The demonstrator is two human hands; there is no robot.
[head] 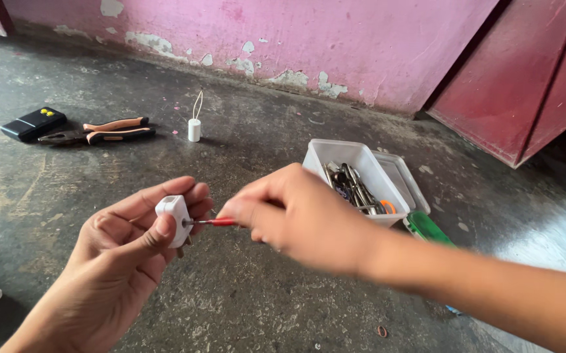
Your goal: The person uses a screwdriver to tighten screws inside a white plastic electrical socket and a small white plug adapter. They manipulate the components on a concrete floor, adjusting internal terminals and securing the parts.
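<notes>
Two hands work above the concrete floor (243,307); at 10 o'clock lie a black box (33,123) and orange-handled pliers (100,133), with a small white cylinder (194,129) just beside them; the left hand (119,261) has its fingers clamped on a white plug (175,219) at centre; the right hand (296,219), blurred, grips a red-handled screwdriver (214,222) whose tip meets the plug; a white container (361,180) of metal tools sits at 2 o'clock.

Pliers (96,134) lie left of capacitor (194,129); tools sit in tub (361,180).
</notes>
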